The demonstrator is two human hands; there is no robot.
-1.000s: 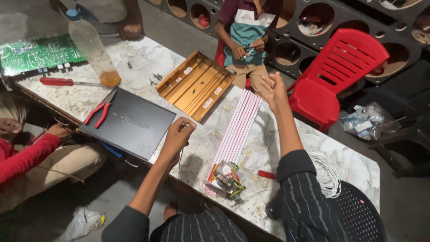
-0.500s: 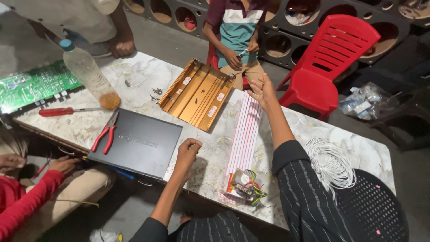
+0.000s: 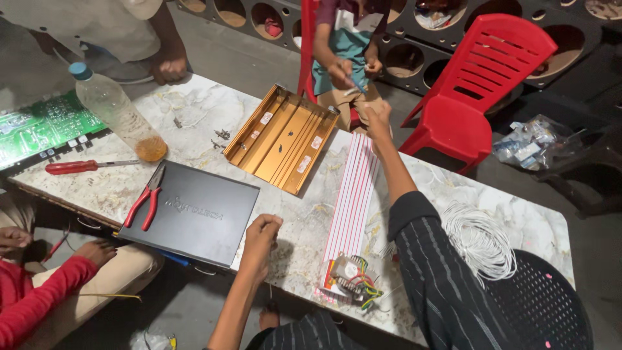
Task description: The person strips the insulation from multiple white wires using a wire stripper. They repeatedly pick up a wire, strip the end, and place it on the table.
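The person's right hand [image 3: 378, 118] reached out over the far end of the long white strip with red lines [image 3: 353, 198], fingers curled at or just above its far edge; whether it truly gripped the strip could not be told. The strip lay flat on the marble worktop [image 3: 194, 110], running from the far edge toward the person, its near end under a small transformer with coloured wires [image 3: 352, 277]. The left hand [image 3: 264, 232] was closed in a loose fist, seemingly pinching something thin at the near edge of the worktop, just beside the black flat case [image 3: 197, 212].

By the look of things, the work was at an early stage: the gold-coloured metal tray [image 3: 283, 139] lay open and bare inside save for a few small stickers, with nothing mounted in it, and loose screws [image 3: 221, 135] sat beside it. The green circuit board [image 3: 39, 129] lay apart at the far left. Red pliers [image 3: 148, 198] rested on the black case, and a red-handled screwdriver [image 3: 74, 166] lay untouched nearby.

A clear plastic bottle [image 3: 113, 113] held only a little amber liquid at its bottom. A coil of white wire [image 3: 479, 240] lay by the person's right arm.
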